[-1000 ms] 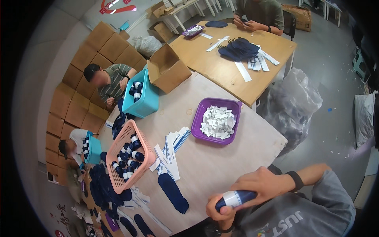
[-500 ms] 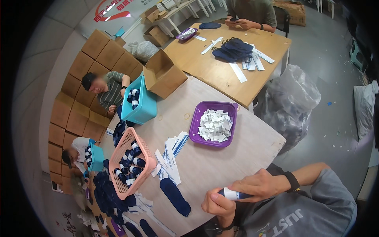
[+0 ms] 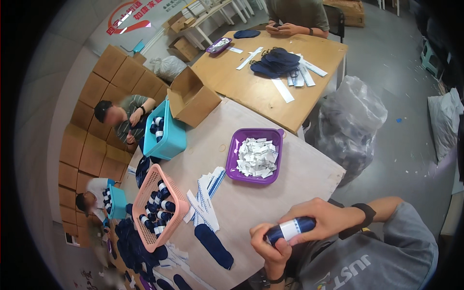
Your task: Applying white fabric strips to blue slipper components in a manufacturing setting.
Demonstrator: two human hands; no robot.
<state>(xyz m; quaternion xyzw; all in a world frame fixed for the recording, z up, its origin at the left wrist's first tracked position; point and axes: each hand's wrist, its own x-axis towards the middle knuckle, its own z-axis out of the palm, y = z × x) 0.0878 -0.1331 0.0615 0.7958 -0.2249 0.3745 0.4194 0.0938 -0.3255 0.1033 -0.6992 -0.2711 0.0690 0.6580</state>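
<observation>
Between my two hands is a navy fabric roll [image 3: 291, 230] with a white paper band round its middle. My left hand [image 3: 271, 250] grips its left end, and my right hand [image 3: 325, 218] wraps over the other end from above. A flat, long navy fabric piece [image 3: 213, 247] with rounded ends lies on the table left of my hands. Beyond it, white paper strips with blue marks [image 3: 208, 212] lie in a loose fan. The pink basket [image 3: 181, 209] beside them holds several banded navy rolls.
A purple tray [image 3: 232, 157] of small white paper pieces stands ahead. Further off are a teal bin [image 3: 171, 143] of rolls, an open carton [image 3: 195, 104] and a heap of navy pieces [image 3: 133, 246]. Other people sit left and across the wooden table [image 3: 232, 82]. Plastic bags stand right.
My right hand has turned and shifted its hold, so more of the roll and its band shows. At the left, one person's hands have risen in front of their chest. The view has shifted slightly.
</observation>
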